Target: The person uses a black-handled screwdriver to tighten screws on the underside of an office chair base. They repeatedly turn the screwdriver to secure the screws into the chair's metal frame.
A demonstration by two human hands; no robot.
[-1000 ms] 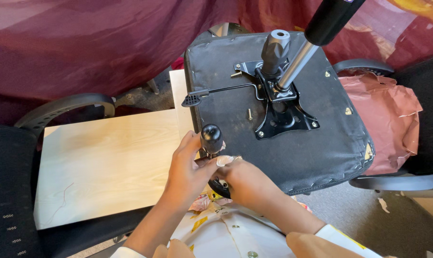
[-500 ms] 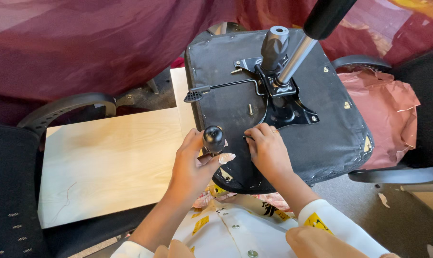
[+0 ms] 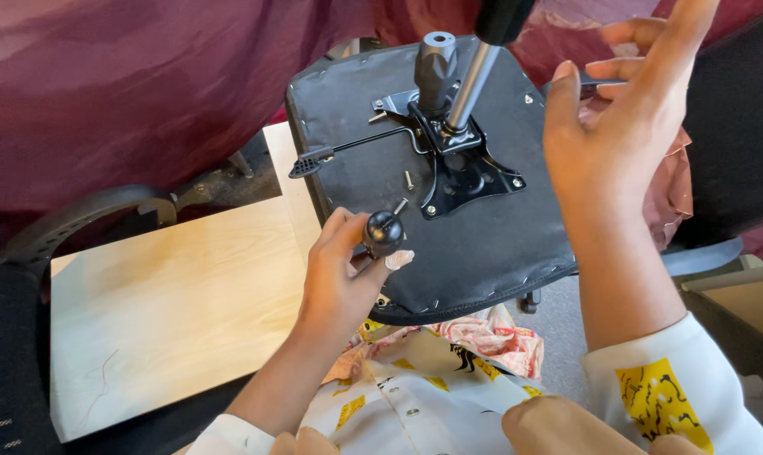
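head view: the left hand pinches a round black knob at the near edge of the upturned chair seat. loose screws lie on the seat beside the metal plate. the right hand is raised, fingers spread, holding nothing.

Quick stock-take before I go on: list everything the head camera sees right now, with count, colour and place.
seat pan: one, black, upside down at centre, underside facing up
metal mounting plate: one, black, bolted on the seat underside
gas cylinder: one, silver with black end, rising from the plate
lever: one, black, reaching left from the plate
loose bolts: two visible, silver, lying on the seat left of the plate
knob: one, black, round, at the seat's left edge
board: one, pale wood, left
armrest: one, black, far left
curtain: dark red, behind
left hand: grips the knob
right hand: raised, open, empty
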